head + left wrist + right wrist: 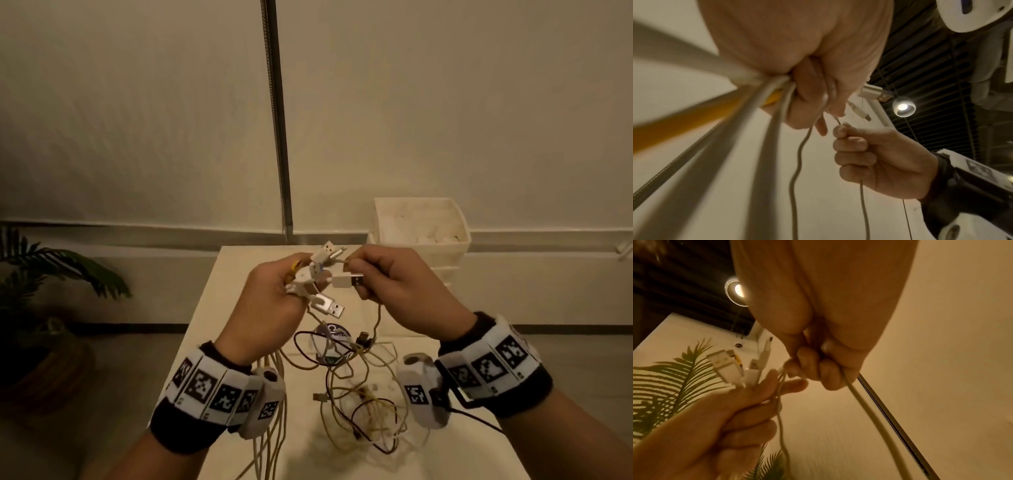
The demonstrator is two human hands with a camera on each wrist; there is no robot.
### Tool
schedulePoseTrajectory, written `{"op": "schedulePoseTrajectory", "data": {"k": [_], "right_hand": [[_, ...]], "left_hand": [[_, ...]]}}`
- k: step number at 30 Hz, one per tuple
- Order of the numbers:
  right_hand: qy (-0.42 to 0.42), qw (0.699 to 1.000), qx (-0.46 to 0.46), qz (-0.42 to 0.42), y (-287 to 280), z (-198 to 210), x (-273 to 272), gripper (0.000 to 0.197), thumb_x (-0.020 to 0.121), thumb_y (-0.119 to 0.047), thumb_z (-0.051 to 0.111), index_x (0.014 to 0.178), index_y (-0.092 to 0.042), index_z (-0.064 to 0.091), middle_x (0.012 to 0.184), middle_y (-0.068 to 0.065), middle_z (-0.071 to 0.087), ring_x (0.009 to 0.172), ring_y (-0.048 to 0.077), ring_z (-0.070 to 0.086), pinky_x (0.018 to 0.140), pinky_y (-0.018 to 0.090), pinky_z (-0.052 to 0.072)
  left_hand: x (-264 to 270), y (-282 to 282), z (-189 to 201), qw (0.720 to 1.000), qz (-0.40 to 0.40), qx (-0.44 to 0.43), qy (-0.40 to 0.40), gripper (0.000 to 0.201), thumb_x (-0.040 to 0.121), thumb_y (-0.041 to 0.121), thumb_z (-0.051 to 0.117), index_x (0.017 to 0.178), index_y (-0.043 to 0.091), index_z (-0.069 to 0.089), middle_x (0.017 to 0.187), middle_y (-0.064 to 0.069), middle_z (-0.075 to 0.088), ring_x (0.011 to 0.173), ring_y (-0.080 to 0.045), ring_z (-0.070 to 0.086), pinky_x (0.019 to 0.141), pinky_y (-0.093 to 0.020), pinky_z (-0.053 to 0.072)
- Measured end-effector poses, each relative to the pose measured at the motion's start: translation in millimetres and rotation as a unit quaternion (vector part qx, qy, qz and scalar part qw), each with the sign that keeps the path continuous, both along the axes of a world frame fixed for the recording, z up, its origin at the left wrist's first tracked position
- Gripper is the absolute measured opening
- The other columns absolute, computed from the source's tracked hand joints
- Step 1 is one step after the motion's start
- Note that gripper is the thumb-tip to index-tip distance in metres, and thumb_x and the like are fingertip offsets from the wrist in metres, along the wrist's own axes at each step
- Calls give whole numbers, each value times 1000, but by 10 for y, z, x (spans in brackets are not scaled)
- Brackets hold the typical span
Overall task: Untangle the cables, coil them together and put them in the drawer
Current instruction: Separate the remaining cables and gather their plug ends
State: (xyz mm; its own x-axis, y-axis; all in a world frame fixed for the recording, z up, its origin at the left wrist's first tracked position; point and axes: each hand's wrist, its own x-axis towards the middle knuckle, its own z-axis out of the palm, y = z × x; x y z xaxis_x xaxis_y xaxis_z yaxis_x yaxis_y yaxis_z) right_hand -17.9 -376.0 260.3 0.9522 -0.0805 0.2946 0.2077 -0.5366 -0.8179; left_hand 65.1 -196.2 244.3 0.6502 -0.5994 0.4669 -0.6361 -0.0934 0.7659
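My left hand [274, 294] grips a bunch of white USB plugs [315, 274] held above the small white table [212, 308]; their cords [270, 428] hang down past my wrist. In the left wrist view several white cords and one yellow cord [694, 116] run out of that fist. My right hand [387, 277] is curled round a white cable with its USB plug [347, 281] poking out toward the left hand. Below both hands a tangle of yellow, white and dark cables [363, 394] lies on the table. The drawer unit [421, 226] stands at the far right corner, its top drawer open.
A round purple-and-white object [330, 346] lies under the tangle. A potted palm [44, 298] stands on the floor to the left. A metal pole [277, 116] rises along the wall behind the table.
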Motion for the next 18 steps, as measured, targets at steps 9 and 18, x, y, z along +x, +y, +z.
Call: {"op": "schedulePoseTrajectory", "data": {"k": [9,18], "right_hand": [[81,994,50,45,-6,-362,-150,20,99,-10,48,88,-8,65,62,-1,56,54,3,50,57,18,44],[135,989,43,39,-122,-511,-110,19,99,-8,45,90,-6,62,67,1,57,58,14,54,59,36,50]], "left_hand": [[230,164,35,974,205,-93,-19,28,94,7,57,82,27,74,70,-1,68,60,-9,56,57,-30,44],[322,365,51,956,268,-120,-3,24,96,25,57,75,21,66,62,-5,57,57,-30,48,54,-41,42]]}}
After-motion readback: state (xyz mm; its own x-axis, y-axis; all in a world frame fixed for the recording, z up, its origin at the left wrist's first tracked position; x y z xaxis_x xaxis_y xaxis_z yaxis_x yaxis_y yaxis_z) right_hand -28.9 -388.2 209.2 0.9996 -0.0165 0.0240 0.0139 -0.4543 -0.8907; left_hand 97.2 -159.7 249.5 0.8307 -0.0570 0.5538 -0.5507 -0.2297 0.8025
